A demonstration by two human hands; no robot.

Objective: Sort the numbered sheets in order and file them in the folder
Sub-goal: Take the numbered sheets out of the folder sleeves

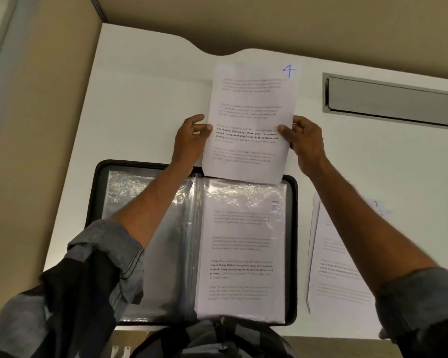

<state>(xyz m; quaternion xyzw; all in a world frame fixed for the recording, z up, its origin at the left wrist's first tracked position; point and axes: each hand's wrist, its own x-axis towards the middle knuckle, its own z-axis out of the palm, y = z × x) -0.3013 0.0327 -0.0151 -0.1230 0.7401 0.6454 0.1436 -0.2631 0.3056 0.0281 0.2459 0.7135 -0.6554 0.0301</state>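
Left hand and right hand pinch sheet 4 by its side edges. Square its bottom edge to the sleeve of the folder; feed evenly.

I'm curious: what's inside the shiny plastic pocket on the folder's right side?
A printed sheet lies inside the pocket, its handwritten number too blurred to read. Whatever is behind that sheet is covered.

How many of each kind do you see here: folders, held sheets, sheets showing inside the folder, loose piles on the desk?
Folder: 1
Held sheet: 1, marked 4
Filed sheet: 1 showing
Loose pile: 1, its sheets cannot be counted
Total: 4
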